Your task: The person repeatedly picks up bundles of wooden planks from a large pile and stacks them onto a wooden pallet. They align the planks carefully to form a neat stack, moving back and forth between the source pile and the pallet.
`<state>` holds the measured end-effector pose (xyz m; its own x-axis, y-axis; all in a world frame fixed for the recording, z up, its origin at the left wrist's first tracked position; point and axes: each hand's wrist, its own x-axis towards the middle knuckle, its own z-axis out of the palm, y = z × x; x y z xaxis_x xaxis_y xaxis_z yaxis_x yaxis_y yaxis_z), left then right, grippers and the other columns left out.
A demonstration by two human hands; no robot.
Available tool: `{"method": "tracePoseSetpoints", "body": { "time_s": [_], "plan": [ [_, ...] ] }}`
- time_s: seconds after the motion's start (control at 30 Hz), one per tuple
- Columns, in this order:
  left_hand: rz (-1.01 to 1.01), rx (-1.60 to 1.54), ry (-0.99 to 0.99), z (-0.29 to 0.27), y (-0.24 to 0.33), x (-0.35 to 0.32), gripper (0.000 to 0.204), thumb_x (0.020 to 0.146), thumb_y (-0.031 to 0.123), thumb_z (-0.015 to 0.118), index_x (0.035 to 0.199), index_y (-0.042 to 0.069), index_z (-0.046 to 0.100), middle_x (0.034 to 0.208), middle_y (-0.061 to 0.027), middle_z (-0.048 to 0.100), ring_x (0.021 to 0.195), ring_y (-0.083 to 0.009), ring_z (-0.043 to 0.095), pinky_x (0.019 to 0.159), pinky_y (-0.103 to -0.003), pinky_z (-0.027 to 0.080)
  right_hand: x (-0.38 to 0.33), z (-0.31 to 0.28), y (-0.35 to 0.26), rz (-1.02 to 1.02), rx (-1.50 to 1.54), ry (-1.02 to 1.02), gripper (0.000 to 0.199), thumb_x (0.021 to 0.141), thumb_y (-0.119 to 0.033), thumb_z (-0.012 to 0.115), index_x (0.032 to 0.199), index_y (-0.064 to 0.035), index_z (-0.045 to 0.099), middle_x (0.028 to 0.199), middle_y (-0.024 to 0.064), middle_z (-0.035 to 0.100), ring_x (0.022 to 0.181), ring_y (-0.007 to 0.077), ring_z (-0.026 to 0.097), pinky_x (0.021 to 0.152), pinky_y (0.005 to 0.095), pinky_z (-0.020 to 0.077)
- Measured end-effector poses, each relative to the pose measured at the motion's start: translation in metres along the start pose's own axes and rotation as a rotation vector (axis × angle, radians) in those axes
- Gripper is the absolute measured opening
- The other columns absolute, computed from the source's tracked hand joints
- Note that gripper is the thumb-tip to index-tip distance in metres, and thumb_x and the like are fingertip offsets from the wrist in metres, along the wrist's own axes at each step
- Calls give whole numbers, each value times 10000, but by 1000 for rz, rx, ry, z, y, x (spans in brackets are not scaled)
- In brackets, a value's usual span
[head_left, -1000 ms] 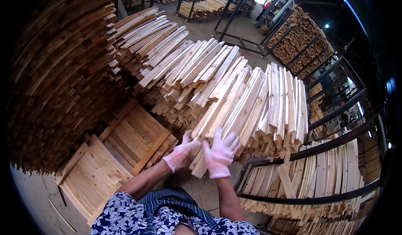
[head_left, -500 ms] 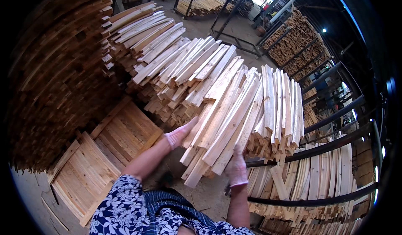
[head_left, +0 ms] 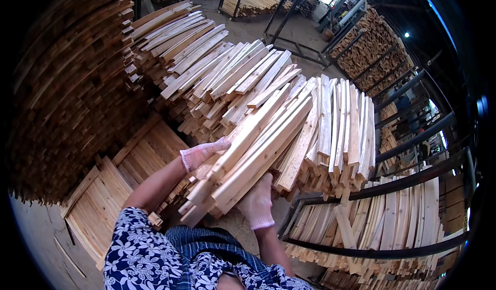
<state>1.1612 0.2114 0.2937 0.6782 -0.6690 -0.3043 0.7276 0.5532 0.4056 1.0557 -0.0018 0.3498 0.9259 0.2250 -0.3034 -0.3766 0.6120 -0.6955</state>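
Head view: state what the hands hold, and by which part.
A bundle of planks, by the sides of its near half: left hand on its left, right hand on its right, partly hidden.

Left hand (head_left: 206,151): gloved, gripping plank bundle (head_left: 263,153) at left.
Right hand (head_left: 260,199): gloved, gripping its right underside.
Bundle overhang: past near edge of plank stack (head_left: 240,81).
Metal rack (head_left: 382,250): boards (head_left: 400,212), near stack's right corner.

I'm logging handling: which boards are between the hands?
The bundle jutting past the rest of the pile; only it has the left hand and right hand flanking it.
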Motion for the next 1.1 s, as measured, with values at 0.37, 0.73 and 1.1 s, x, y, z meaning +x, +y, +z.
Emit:
{"method": "tracePoseSetpoints", "body": {
  "time_s": [0.37,0.73,1.1],
  "plan": [
    [259,906,114,14,-8,-39,974,943,542,710,1620,29,234,1526,-90,447,1333,-172,473,1124,-309,403,-21,17,15,27,-249,-27,960,984,-762,394,1587,-21,301,1532,164,471,1375,333,497,1165,465,407],
    [299,975,127,10,-35,-112,1203,828,581,807,1644,34,112,1603,-200,353,1486,-276,333,1236,-371,250,12,-3,66,28,-113,6,930,929,-699,597,1571,-71,358,1504,155,502,1349,317,518,1140,464,438],
    [550,733,533,-73,-119,-297,1054,903,465,764,1622,0,149,1486,-197,505,1373,-275,500,1174,-371,383,-22,90,123,190,-197,-376,720,1033,-402,593,1609,-92,294,1523,96,471,1378,248,488,1146,390,412]
  ]
}}
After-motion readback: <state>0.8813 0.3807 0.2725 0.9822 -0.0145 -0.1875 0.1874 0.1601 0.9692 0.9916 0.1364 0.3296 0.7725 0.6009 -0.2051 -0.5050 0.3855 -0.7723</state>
